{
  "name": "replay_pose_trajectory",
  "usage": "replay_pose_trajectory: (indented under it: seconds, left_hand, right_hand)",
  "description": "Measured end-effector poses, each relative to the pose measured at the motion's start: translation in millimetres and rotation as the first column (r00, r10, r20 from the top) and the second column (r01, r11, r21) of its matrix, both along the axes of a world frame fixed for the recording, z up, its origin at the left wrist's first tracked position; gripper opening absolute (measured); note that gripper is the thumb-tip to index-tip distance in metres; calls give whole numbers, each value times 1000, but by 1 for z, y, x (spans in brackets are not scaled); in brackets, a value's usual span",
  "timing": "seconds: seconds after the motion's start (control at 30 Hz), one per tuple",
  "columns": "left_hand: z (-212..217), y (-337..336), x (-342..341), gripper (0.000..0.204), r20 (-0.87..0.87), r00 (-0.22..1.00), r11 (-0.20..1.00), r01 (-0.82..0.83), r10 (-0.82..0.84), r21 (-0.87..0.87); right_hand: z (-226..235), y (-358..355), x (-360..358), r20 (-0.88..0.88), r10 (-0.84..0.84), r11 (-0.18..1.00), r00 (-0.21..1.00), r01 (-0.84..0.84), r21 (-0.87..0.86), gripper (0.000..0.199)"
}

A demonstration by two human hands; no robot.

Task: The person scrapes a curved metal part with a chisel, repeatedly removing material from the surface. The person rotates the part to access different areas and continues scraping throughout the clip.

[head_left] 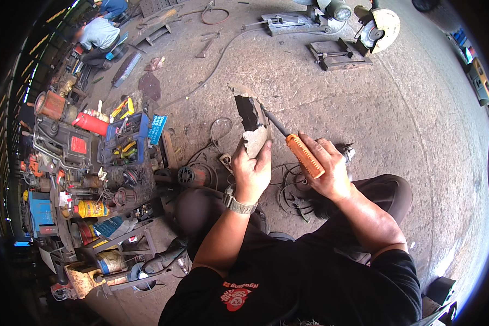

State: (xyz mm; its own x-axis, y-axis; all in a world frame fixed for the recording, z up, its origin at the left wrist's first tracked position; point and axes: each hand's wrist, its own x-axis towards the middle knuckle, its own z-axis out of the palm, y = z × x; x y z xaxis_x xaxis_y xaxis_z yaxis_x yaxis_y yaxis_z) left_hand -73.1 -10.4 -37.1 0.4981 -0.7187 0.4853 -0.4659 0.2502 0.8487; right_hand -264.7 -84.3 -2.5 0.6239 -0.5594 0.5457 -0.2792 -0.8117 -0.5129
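- Head view, nearest first: our black shirt [309, 282] fills the lower edge, a red and white print on its chest; both forearms rise from it.
- Our left hand [251, 173], a metal watch [238, 204] on the wrist, is closed on the lower end of a jagged, bent metal piece [251, 122], held upright above the concrete floor [418, 136].
- Our right hand [327, 168] is wrapped round the orange ribbed handle of a screwdriver [296, 146]; its dark shaft points up-left, tip touching the metal piece.
- Risk, as we judge it: the tip could skid off the metal toward the left fingers, and the torn edges could cut the palm.
- Left side, among the clutter: a red cylinder [91, 123], a blue crate [126, 133] of tools, a blue card [157, 129] with white print beside it, a yellow can [89, 209] lying flat.
- Far top: a cut-off saw [377, 30]; another person [99, 35] crouches top left.
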Motion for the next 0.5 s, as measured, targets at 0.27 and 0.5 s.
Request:
replay_pose_trajectory:
  seconds: [0.27,0.5]
  left_hand:
    - [3,1,-1,20,1,1000,1000,17,-17,0]
    - [6,1,0,20,-10,1000,1000,13,-13,-12]
  right_hand:
    - [-2,0,-1,-30,-6,999,1000,7,49,67]
    - [1,2,-1,-28,0,999,1000,1,33,67]
